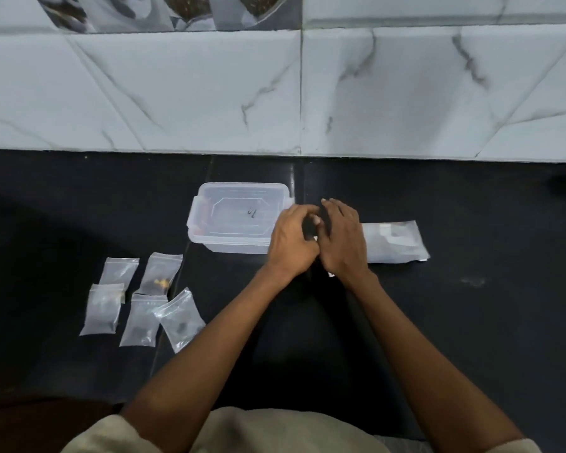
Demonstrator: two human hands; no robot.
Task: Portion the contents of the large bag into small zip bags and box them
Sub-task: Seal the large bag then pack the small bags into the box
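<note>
Small zip bags: we count five (144,297) lying flat on the dark worktop (471,322) to our left, in two loose rows, some overlapping at the edges; one (160,273) shows orange bits, the others dark specks.
Left hand: our left hand (291,243) has its fingers curled in toward the right hand, touching it; whether it pinches anything, we cannot tell.
Right hand: our right hand (342,238) curls against the left, over something dark we cannot make out.
Large bag: one pale bag (394,241) lies flat just right of our hands, its near end hidden behind them.
Box: one clear plastic box (232,220) with its lid on sits just left of our hands.
Wall: marble-look tiles (177,93) rise behind the worktop.
</note>
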